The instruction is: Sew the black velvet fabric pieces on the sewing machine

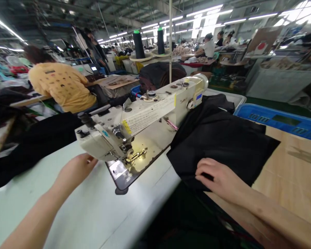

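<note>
A white sewing machine (155,110) stands on the pale table, its lamp lighting the needle plate and presser foot. My left hand (76,171) is at the left end of the machine head, fingers curled, thumb and forefinger close together. The machine head partly hides its fingertips, and what they hold, if anything, does not show. To the right of the machine lies a pile of black fabric pieces (223,138). On the near edge of that pile rests my right hand (220,178), its fingers bent and thumb and forefinger pinched at the cloth.
More black cloth (38,138) drapes over the table's left side. A blue plastic crate (280,119) sits behind the wooden board (298,173) at right. Two black thread cones (139,45) stand behind the machine. A person in a yellow shirt (62,84) sits at left.
</note>
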`<state>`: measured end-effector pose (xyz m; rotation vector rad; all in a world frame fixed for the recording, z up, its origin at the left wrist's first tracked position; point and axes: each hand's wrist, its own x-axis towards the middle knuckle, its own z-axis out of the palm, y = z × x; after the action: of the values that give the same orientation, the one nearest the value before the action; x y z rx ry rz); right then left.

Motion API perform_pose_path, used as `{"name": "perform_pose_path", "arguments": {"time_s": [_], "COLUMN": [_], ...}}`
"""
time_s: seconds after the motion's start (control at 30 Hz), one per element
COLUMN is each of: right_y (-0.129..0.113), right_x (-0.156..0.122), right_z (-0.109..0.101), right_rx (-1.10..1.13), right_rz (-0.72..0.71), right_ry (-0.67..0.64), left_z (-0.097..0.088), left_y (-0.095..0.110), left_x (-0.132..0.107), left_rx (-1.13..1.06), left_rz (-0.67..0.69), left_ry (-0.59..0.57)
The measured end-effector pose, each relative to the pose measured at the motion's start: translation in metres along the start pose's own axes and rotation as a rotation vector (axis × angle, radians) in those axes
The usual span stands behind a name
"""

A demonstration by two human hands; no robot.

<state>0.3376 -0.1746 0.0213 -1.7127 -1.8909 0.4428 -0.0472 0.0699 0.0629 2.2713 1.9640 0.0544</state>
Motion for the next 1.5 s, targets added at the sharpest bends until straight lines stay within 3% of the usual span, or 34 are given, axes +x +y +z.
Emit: {"name": "perform_pose_path", "arguments": {"time_s": [0.1, 0.17, 0.23, 0.33, 0.47, 0.57, 0.63, 0.73, 0.8, 0.9, 0.97, 1.07, 1.23, 1.3, 1.37, 1.5], "right_y": [0.009, 0.014, 0.018, 0.019, 0.015, 0.006, -0.001, -0.006, -0.004, 0.002, 0.006, 0.013, 0.020, 0.021, 0.020, 0.011], "right_x": [0.002, 0.003, 0.002, 0.000, -0.001, -0.003, -0.005, -0.009, -0.010, -0.009, -0.008, -0.007, -0.006, -0.006, -0.008, -0.020], "right_z": [-0.020, -0.029, -0.033, -0.032, -0.028, -0.020, -0.012, 0.002, 0.007, 0.008, 0.003, -0.006, -0.021, -0.023, -0.021, -0.009], "right_rx": [0.417, 0.531, 0.535, 0.525, 0.494, 0.269, 0.015, -0.325, -0.371, -0.122, 0.125, 0.430, 0.924, 0.953, 0.844, 0.534], "right_rz": [0.258, 0.374, 0.413, 0.374, 0.281, 0.080, -0.092, -0.264, -0.286, -0.194, -0.095, 0.105, 0.424, 0.432, 0.370, 0.148], "right_ry": [0.091, 0.105, 0.113, 0.112, 0.061, 0.078, 0.058, -0.008, 0.007, 0.067, 0.072, 0.077, 0.097, 0.132, 0.161, 0.187], "left_z": [-0.002, -0.002, -0.002, 0.003, 0.027, 0.049, 0.058, 0.064, 0.065, 0.066, 0.068, 0.069, 0.067, 0.070, 0.075, 0.078], "left_y": [0.001, 0.018, 0.046, 0.098, 0.162, 0.192, 0.203, 0.204, 0.199, 0.190, 0.187, 0.191, 0.213, 0.222, 0.229, 0.243], "left_x": [-0.048, -0.081, -0.110, -0.138, -0.143, -0.132, -0.126, -0.123, -0.122, -0.116, -0.112, -0.114, -0.138, -0.144, -0.145, -0.142], "left_rx": [0.052, 0.016, -0.057, -0.202, -0.306, -0.238, -0.247, -0.321, -0.341, -0.410, -0.509, -0.677, -0.869, -0.862, -0.866, -1.117], "left_rz": [0.104, 0.253, 0.405, 0.654, 0.927, 0.931, 0.897, 0.805, 0.698, 0.538, 0.499, 0.576, 0.824, 0.916, 0.942, 0.767], "left_ry": [-0.218, -0.356, -0.411, -0.363, -0.134, -0.108, -0.102, 0.000, 0.065, 0.059, 0.022, 0.074, 0.242, 0.230, 0.188, 0.008]}}
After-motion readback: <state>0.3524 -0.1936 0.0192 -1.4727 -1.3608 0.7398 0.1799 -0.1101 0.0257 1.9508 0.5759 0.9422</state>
